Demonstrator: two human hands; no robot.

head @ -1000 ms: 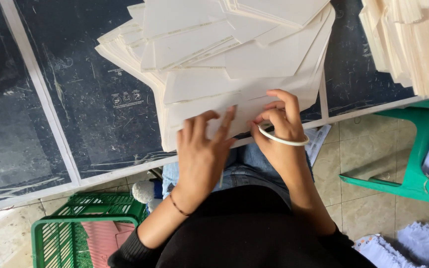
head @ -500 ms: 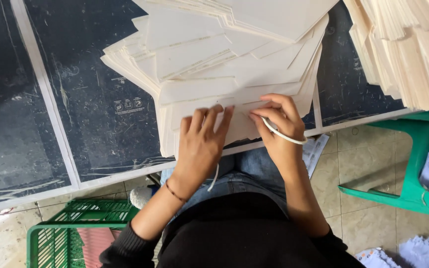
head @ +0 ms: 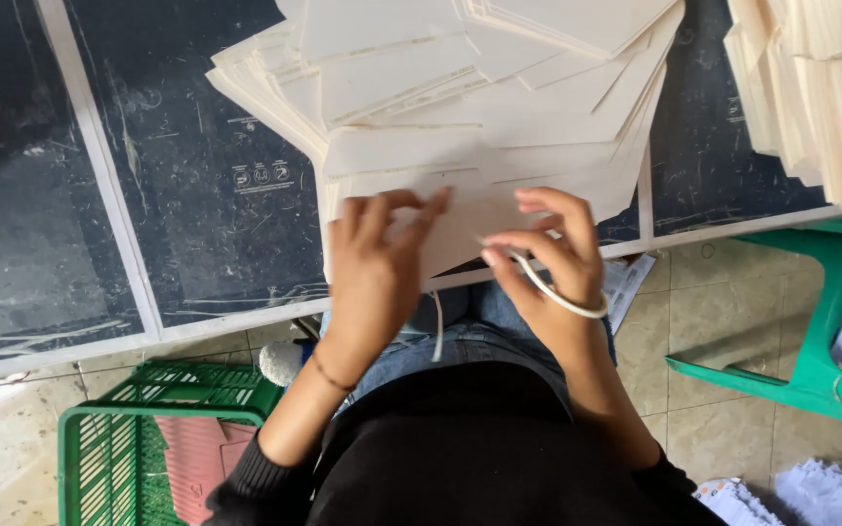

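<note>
Now the left hand [head: 374,273] lifts its spread fingers off the near edge of the cream paper stack [head: 479,146], while the right hand [head: 548,258] pinches a white cord [head: 557,297] looping downward.

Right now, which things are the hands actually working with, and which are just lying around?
In use:
left hand on the cream paper stack
right hand with a white cord looped over it

Lying about:
second paper pile
green crate
green plastic chair
dark table top
</note>
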